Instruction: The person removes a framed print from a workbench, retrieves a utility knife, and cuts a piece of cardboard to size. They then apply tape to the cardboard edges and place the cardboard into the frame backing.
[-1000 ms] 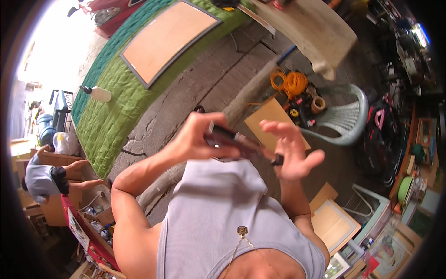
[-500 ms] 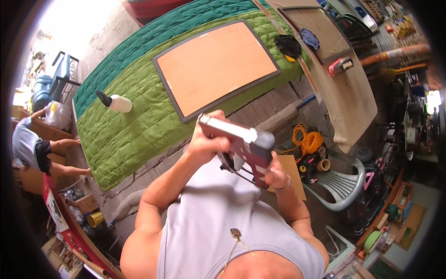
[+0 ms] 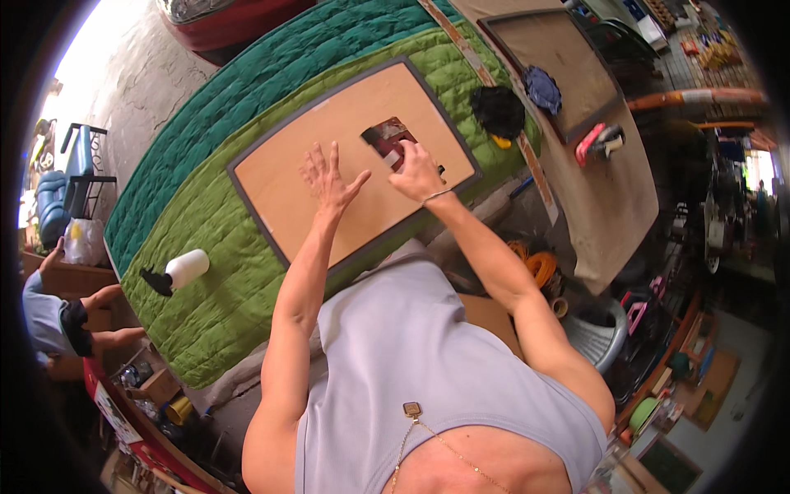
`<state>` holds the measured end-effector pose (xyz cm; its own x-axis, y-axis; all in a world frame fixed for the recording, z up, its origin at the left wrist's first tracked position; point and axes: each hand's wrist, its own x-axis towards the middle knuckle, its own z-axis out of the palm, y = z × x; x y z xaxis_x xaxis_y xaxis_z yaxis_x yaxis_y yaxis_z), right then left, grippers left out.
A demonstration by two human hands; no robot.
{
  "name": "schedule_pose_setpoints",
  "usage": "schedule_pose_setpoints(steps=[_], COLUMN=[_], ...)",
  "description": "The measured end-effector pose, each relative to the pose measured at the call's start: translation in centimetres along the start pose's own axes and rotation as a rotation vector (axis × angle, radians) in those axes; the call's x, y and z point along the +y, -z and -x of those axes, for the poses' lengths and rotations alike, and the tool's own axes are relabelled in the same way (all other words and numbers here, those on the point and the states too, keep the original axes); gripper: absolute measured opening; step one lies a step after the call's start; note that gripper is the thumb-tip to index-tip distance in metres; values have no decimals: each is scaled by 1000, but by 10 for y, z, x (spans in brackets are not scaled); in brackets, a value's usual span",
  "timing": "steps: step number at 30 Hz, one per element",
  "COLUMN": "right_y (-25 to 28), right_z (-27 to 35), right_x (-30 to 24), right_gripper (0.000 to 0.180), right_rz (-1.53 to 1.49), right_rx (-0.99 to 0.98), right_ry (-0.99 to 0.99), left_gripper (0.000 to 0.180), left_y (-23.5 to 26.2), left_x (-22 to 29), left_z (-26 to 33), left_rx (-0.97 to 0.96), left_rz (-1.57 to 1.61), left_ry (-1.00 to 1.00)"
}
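In the head view, the left hand [image 3: 331, 183] is open, fingers spread wide above or on the tan board [image 3: 288, 193]; whether it touches cannot be told. The right hand [image 3: 418, 173] has its fingers curled around the near end of a dark red tool [image 3: 383, 142], which is over the right part of the board. The grey-edged board lies on a green quilt [image 3: 197, 329]. A white spray bottle [image 3: 189, 267] lies left of the board, a black cloth [image 3: 499, 112] just beyond its right edge. A beige-covered table [image 3: 617, 202] stands at right, bearing a blue cloth [image 3: 542, 90].
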<state>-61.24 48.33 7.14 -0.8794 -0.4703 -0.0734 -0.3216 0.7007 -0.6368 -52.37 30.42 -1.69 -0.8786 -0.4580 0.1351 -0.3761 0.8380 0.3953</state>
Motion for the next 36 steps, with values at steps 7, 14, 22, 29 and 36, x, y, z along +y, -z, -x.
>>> schedule_pose_setpoints(steps=[7,14,22,29,36], right_y=[-33,-48,-44,12,81], right_z=[-49,-40,-41,-64,-106], right_x=[36,51,52,45,83], right_gripper=[76,80,81,72,37], right_rz=[381,316,311,130,-702], right_rx=[-110,59,5,-280,-575], right_ry=[139,225,234,185,-332], left_gripper=[96,73,43,54,59], left_y=[-18,-8,-22,-64,-80], left_x=[-5,2,30,62,59], left_z=[-4,-6,-118,-205,-199], left_rx=[-22,-38,194,62,63], left_rz=[-164,-221,-41,73,6], left_ry=[-39,-14,-42,-80,-60])
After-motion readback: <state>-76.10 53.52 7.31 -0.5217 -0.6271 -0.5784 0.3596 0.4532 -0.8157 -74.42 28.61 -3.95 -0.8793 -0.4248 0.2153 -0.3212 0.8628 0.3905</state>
